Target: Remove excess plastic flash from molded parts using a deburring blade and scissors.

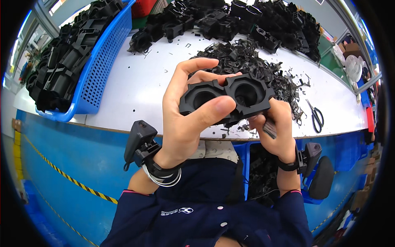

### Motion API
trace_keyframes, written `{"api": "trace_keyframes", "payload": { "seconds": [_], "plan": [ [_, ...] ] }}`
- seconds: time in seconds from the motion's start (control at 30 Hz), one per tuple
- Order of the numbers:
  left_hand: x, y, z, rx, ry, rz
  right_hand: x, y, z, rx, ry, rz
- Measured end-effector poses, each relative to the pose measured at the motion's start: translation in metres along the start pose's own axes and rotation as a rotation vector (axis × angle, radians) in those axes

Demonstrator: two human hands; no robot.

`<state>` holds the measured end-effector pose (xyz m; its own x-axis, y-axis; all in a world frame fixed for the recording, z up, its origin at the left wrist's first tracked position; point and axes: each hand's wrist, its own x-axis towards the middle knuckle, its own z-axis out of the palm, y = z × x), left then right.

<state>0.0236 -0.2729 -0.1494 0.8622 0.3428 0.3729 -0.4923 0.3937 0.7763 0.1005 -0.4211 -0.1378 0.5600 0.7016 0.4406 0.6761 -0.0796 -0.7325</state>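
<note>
My left hand [181,119] grips a black plastic part with two round openings [249,92], its thumb across the front and its fingers curled behind. The part is held up above the table's near edge, openings toward me. My right hand [276,129] is closed at the part's lower right side, around a slim grey tool [269,128] whose far end is hidden; its kind I cannot make out. Behind the part lies a heap of thin black plastic scraps [284,78]. Black-handled scissors [317,118] rest on the table to the right.
The white table [135,86] carries a blue perforated basket [101,78] of black parts at left. More black parts [205,20] are piled along the back. Below the near edge stands a blue crate [246,164] holding black pieces. A white fan [354,68] stands at far right.
</note>
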Motion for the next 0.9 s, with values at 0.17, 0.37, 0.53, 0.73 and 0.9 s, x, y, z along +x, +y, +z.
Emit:
{"api": "trace_keyframes", "payload": {
  "seconds": [0.17, 0.37, 0.53, 0.73, 0.9],
  "plan": [
    [0.004, 0.007, 0.001, -0.234, -0.062, -0.195, -0.005, 0.01, -0.005, 0.163, -0.085, -0.055],
    [0.004, -0.001, -0.001, -0.548, -0.335, -0.413, -0.013, 0.013, 0.016, 0.238, -0.055, -0.277],
    [0.004, -0.011, 0.001, -0.583, -0.377, -0.489, -0.017, 0.017, 0.025, 0.323, 0.013, -0.161],
    [-0.003, -0.018, 0.013, -0.309, -0.356, -0.348, -0.026, 0.03, 0.02, 0.332, -0.068, -0.112],
    [-0.002, -0.023, 0.019, -0.144, -0.379, -0.004, -0.013, 0.001, 0.0, 0.359, -0.105, -0.103]
  ]
}}
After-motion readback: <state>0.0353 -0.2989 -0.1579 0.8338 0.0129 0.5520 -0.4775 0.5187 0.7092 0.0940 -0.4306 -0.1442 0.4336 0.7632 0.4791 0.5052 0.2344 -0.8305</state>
